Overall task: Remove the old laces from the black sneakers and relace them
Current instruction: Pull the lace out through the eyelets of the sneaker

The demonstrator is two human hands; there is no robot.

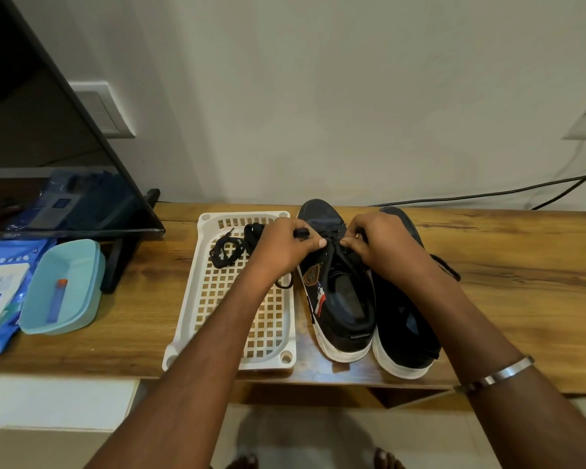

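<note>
Two black sneakers with white soles stand side by side on the wooden table, heels toward me: the left sneaker (339, 299) and the right sneaker (403, 319). Over the left sneaker's eyelets, my left hand (285, 245) pinches a black lace, and my right hand (379, 242) pinches the lace from the other side. Loose black laces (229, 247) lie bunched in the white lattice tray (217, 299) just left of the shoes. Another lace end (449, 269) trails on the table past my right wrist.
A teal dish (78, 262) holding a blue tube with an orange cap (56, 299) sits at the left, beside a blue wipes pack (0, 286). A dark screen on a stand (58, 157) leans at the far left. Cables (487, 194) run along the wall behind.
</note>
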